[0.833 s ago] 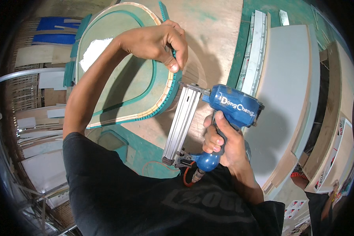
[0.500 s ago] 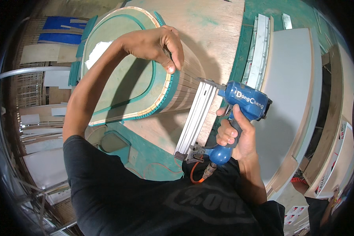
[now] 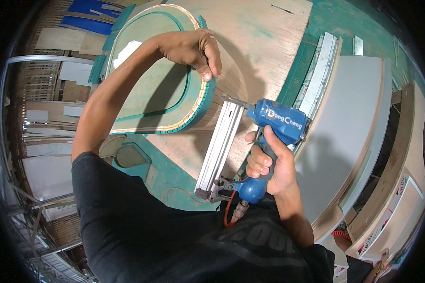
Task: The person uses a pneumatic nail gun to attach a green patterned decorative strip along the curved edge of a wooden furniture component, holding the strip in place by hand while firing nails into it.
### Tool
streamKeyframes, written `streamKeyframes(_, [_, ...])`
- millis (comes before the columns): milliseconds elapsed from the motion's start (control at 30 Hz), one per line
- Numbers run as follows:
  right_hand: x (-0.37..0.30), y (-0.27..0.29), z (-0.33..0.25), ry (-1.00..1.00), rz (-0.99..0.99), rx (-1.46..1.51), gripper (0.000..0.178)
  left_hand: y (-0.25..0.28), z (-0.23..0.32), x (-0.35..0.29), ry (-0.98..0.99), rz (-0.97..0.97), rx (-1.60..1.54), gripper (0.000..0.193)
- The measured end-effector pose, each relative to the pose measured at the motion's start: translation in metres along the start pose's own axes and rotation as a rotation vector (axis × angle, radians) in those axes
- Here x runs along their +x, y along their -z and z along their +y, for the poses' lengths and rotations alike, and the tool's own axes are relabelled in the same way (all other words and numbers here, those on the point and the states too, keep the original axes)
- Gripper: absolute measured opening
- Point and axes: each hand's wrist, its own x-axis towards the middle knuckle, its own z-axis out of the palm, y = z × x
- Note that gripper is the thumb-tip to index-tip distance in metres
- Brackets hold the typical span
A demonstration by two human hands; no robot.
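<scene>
The left hand (image 3: 190,48) pinches the green strip (image 3: 207,100) at twelve o'clock, apparently keeping it flush to the curved panel (image 3: 137,81), while the right hand (image 3: 280,166) grasps the nail gun (image 3: 282,121) at three.

In bright light, my left arm (image 3: 104,96) shadows the green panel (image 3: 145,89); my view bends and blackens toward its rim.

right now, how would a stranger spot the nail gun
Find the plywood at upper centre, left of the grey panel. Across its right edge, in the right grip, is the nail gun. Its blue body and long silver magazine set it apart from both pale neighbours.
</scene>
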Motion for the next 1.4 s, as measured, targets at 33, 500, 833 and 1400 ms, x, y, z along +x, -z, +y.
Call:
streamKeyframes(33, [0.004,-0.006,-0.002,0.006,0.026,-0.033,0.041,0.0,0.001,-0.001,0.005,-0.005,-0.005,0.015])
streamKeyframes(500, [0.014,-0.017,-0.02,-0.041,0.112,-0.13,0.039,-0.006,0.003,-0.004,-0.043,0.042,0.089,0.017])
streamKeyframes(833, [0.016,-0.015,-0.016,-0.011,0.151,-0.119,0.038,-0.009,0.0,0.003,-0.065,0.056,0.001,0.016])
streamKeyframes(1400, [0.014,0.004,-0.047,0.071,0.122,-0.159,0.04,0.0,0.003,0.004,-0.025,0.005,0.091,0.017])
